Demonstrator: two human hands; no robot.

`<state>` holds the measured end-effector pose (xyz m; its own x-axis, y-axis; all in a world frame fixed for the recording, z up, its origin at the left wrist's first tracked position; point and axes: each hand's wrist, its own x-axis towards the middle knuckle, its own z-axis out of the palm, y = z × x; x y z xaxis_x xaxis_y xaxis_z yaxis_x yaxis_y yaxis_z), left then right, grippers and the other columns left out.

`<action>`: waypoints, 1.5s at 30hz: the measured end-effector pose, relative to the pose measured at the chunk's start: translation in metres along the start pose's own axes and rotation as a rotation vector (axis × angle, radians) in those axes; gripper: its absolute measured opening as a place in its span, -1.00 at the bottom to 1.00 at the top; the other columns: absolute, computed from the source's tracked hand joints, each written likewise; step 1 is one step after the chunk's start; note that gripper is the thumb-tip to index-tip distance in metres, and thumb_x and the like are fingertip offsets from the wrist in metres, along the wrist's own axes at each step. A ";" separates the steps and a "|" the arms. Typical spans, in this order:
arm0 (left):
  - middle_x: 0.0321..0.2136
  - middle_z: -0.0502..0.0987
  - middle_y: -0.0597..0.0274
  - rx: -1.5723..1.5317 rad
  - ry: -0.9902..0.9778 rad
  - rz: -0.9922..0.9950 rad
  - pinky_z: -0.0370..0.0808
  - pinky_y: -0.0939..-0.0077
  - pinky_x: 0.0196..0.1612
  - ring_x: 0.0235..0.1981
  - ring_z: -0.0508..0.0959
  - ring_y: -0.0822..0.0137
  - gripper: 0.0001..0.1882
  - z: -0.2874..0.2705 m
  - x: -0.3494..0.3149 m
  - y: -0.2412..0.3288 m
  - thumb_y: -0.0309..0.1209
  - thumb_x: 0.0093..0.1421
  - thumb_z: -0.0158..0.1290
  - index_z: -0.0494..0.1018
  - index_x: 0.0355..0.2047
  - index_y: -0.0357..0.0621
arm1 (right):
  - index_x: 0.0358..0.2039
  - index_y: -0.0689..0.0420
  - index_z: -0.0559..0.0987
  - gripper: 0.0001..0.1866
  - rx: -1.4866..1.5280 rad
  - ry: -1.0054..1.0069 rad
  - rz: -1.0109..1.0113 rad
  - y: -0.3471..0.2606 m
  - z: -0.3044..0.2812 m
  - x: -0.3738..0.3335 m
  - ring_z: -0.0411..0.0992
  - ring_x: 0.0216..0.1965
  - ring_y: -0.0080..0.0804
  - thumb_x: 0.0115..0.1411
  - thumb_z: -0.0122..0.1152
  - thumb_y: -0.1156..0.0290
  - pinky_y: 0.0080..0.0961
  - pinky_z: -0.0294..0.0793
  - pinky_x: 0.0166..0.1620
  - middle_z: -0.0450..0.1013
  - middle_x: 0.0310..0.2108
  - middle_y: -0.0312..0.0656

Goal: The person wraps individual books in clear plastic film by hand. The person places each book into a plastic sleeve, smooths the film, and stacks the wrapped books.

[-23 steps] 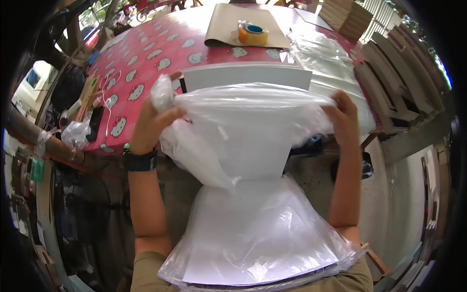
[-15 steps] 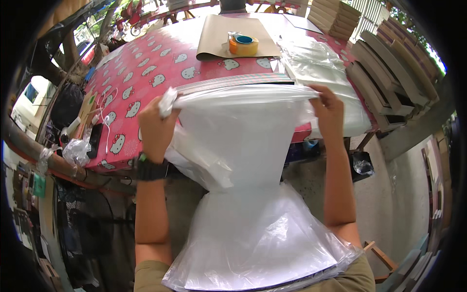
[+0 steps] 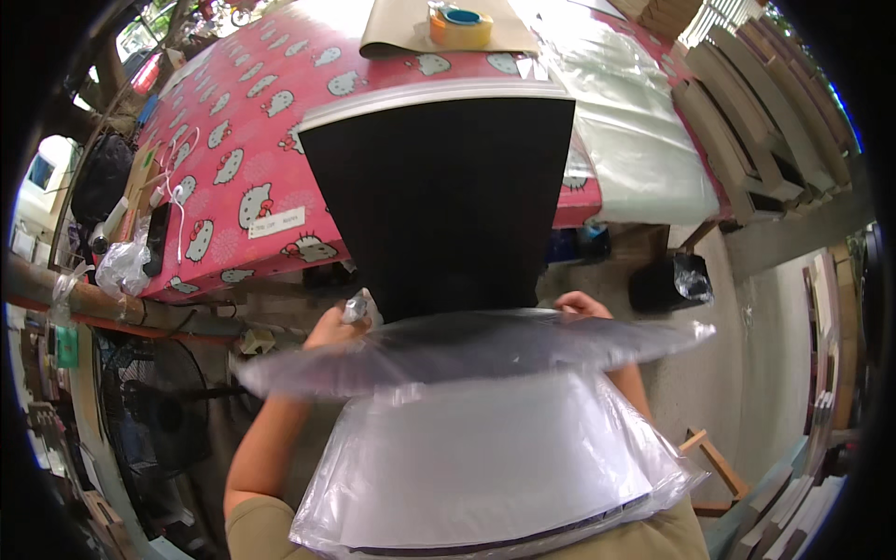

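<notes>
We're holding the clear plastic sleeve [image 3: 467, 350] flat, left hand [image 3: 338, 327] clamped on its corner, right hand [image 3: 581, 305] gripping the far edge. It's spanning the black board [image 3: 448, 205], which is leaning on the desk [image 3: 233, 159], above the lap stack [image 3: 485, 467], so the mouth is lining up.

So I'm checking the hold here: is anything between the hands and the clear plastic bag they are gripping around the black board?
Nothing visible. The left hand and right hand grip the clear plastic bag directly at its upper edge, on either side of the black board. The bag hides most of their fingers.
</notes>
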<state>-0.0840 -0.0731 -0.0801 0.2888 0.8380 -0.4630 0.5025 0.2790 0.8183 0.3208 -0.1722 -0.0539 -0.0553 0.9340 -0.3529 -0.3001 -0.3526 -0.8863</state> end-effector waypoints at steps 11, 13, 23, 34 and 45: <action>-0.49 0.41 -0.32 0.681 0.605 0.127 0.33 -0.02 -0.34 -0.38 0.43 -0.23 -0.65 0.016 0.068 -0.091 -0.47 -0.03 -0.13 0.19 -0.17 -0.20 | -0.27 0.20 0.40 -0.79 -0.853 0.522 -0.304 0.100 -0.042 0.084 0.37 -0.46 -0.49 0.10 -0.04 0.39 -0.54 0.34 -0.37 0.40 -0.52 -0.17; -0.49 0.47 -0.14 0.652 1.084 0.260 0.37 0.15 -0.42 -0.42 0.47 -0.11 -0.69 -0.043 0.051 -0.073 -0.44 0.00 -0.06 0.31 -0.20 -0.21 | -0.34 0.25 0.45 -0.80 -0.563 0.244 -0.289 0.011 -0.011 0.055 0.40 -0.41 -0.45 0.06 0.02 0.40 -0.53 0.35 -0.33 0.41 -0.48 -0.15; -0.31 0.42 0.11 0.586 -0.221 0.337 0.33 0.53 -0.22 -0.27 0.42 0.36 -0.73 0.021 -0.006 0.038 -0.34 -0.02 0.08 0.43 -0.36 -0.28 | 0.04 0.09 0.28 -0.47 -0.763 -1.107 -0.249 -0.018 0.079 0.015 -0.03 0.16 -0.11 0.14 -0.11 0.05 -0.25 -0.08 0.16 0.09 0.11 -0.06; -0.49 0.44 0.28 -0.201 -0.290 0.014 0.33 0.58 -0.27 -0.39 0.40 0.46 -0.77 0.025 -0.003 0.015 -0.31 0.05 0.02 0.40 -0.39 -0.25 | -0.04 0.09 0.37 -0.54 -0.905 -0.734 -0.051 0.010 0.064 0.054 0.11 0.10 -0.26 0.10 0.00 0.11 -0.44 0.06 0.12 0.20 0.05 -0.09; -0.62 0.44 0.26 0.002 0.043 0.103 0.31 0.50 -0.50 -0.61 0.43 0.32 -0.74 0.035 0.020 -0.032 -0.27 0.03 0.03 0.37 -0.36 -0.19 | -0.10 0.13 0.42 -0.59 -0.814 -0.731 -0.027 0.016 0.050 0.059 0.20 0.05 -0.25 0.07 0.07 0.19 -0.45 0.13 0.07 0.28 -0.01 -0.12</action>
<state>-0.0652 -0.0815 -0.1274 0.3040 0.8813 -0.3618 0.4740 0.1895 0.8599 0.2654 -0.1202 -0.0734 -0.6905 0.6557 -0.3055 0.3949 -0.0121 -0.9186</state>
